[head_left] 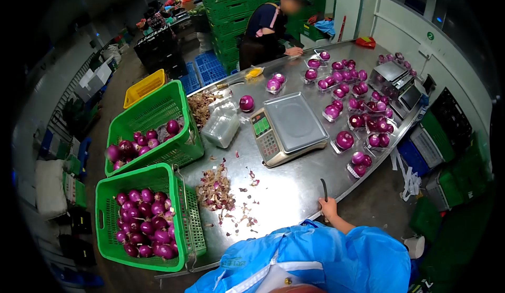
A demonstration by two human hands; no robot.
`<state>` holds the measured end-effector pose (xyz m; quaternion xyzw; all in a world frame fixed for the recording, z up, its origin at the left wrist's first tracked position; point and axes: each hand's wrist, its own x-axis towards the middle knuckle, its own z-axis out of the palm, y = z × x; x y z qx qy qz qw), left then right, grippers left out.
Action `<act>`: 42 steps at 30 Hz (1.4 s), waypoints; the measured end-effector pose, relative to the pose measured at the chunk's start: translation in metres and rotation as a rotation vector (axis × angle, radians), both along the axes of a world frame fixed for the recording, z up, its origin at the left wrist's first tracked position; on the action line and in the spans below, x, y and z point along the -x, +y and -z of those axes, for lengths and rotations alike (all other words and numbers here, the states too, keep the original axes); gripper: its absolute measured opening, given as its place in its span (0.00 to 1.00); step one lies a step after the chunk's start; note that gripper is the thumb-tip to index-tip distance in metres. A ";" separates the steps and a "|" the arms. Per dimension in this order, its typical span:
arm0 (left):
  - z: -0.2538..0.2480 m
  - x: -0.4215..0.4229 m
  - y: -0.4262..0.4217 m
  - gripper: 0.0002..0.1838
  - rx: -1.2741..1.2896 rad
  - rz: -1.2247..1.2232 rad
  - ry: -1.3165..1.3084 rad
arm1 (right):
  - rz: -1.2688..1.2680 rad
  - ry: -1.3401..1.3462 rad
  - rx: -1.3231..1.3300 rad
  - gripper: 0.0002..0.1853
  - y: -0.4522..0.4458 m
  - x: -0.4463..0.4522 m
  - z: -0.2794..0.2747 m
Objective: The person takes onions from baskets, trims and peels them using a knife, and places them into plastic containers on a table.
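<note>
My right hand (pixel 329 209) is closed around a knife at the near edge of the metal table (pixel 284 201). The knife's thin, dark, curved blade (pixel 324 188) points up and away from me. My left hand does not show; the blue jacket (pixel 315 256) fills the bottom of the view. Ahead of the knife sits a weighing scale (pixel 295 123) with a bare grey pan. To its left lie a single red onion (pixel 246 103) and a stack of clear plastic trays (pixel 221 127). Dry onion skins (pixel 215 189) are heaped closer to me.
Two green crates of red onions (pixel 145 222) stand at the left, with a yellow crate (pixel 144 89) behind. Packed trays of onions (pixel 344 140) cover the table's right side, near a second scale (pixel 394 82). Across the table a co-worker (pixel 265 30) leans in.
</note>
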<state>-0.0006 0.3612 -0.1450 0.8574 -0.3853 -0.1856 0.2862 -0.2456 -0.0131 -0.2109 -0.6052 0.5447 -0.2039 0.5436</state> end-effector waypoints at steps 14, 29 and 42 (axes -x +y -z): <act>0.001 -0.003 0.003 0.11 -0.007 0.001 0.010 | 0.097 0.131 0.339 0.17 0.010 -0.004 0.044; 0.024 -0.022 -0.046 0.13 0.225 -0.119 -0.084 | 0.068 -0.228 -0.251 0.12 -0.007 -0.001 -0.016; -0.080 -0.226 -0.253 0.16 0.457 -0.094 -0.617 | 0.101 -0.283 -0.289 0.10 -0.009 -0.001 -0.021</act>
